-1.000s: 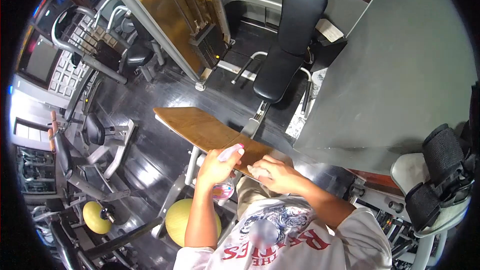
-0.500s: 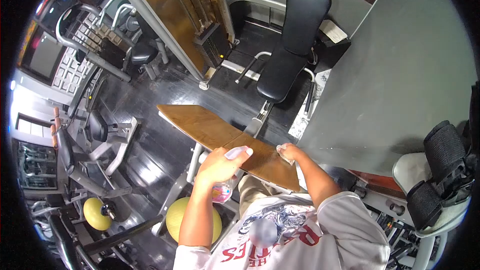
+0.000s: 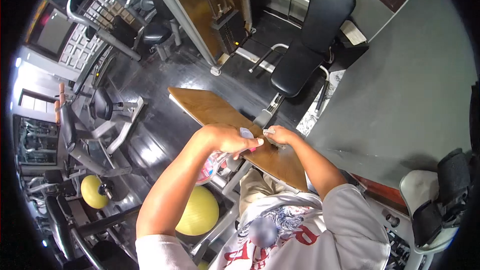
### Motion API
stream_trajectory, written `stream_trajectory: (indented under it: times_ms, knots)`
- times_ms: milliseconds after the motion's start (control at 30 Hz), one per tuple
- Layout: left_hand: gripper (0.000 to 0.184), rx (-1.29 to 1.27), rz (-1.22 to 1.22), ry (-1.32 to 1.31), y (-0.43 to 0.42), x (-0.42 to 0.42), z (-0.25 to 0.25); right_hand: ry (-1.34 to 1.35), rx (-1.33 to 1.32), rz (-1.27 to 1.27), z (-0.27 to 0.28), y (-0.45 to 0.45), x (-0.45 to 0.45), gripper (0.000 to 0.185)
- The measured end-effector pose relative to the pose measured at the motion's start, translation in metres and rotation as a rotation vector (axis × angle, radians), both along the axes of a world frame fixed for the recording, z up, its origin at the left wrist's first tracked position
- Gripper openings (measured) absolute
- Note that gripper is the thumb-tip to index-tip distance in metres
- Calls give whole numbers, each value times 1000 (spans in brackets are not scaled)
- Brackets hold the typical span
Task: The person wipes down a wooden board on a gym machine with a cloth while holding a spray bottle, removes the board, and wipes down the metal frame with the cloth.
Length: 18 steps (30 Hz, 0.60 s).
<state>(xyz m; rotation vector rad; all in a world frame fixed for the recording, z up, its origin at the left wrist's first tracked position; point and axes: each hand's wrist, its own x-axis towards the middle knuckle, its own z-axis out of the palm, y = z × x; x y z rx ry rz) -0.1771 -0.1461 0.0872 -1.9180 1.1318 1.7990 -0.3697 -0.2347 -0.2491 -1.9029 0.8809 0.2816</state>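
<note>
My left hand (image 3: 231, 139) is closed around a clear spray bottle (image 3: 206, 169) with a pink and white nozzle, held over the near edge of a brown padded bench (image 3: 210, 109). The bottle's body hangs below that hand, beside the bench. My right hand (image 3: 281, 136) has its fingers closed on a pale cloth (image 3: 269, 132), close to the bench surface near its middle. A small gap separates the two hands. Part of the cloth is hidden by the fingers.
A black-padded seat machine (image 3: 297, 67) with a weight stack (image 3: 231, 32) stands ahead. Yellow balls (image 3: 197, 212) lie at lower left, near other gym machines (image 3: 102, 104). A grey wall (image 3: 395, 85) rises on the right, and black straps (image 3: 452, 180) hang at far right.
My right hand has moved with the cloth from the bench's right part back toward its middle. My left hand has moved right and forward with the bottle, its forearm swung out. The view has shifted.
</note>
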Motion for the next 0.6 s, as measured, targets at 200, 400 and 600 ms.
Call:
stream_trajectory:
  times_ms: [200, 400, 600]
  knots:
    - [63, -76, 267, 299, 19, 38, -34, -445, 237, -204, 130, 51, 10, 29]
    - [62, -100, 596, 362, 42, 64, -62, -783, 106, -207, 116, 72, -15, 31]
    - [60, -209, 684, 414, 50, 61, -72, 95, 101, -402, -1, 47, -107, 34]
